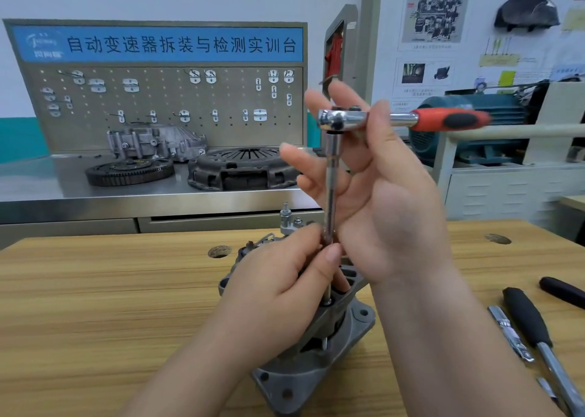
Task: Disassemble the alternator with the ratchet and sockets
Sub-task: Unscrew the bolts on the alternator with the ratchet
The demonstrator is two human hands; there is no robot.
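Loosening a housing bolt looks to be the step in hand. The left hand (pixel 278 290) pinches the extension bar (pixel 330 176) low down, thumb against fingertips. The alternator (pixel 316 378) sits just beneath that pinch. Above it, the right hand (pixel 389 195) nips the ratchet (pixel 402 119) by the neck between thumb and forefinger, the other fingers spread. Next, likely, that hand slides outward to the red handle (pixel 449 119) for leverage.
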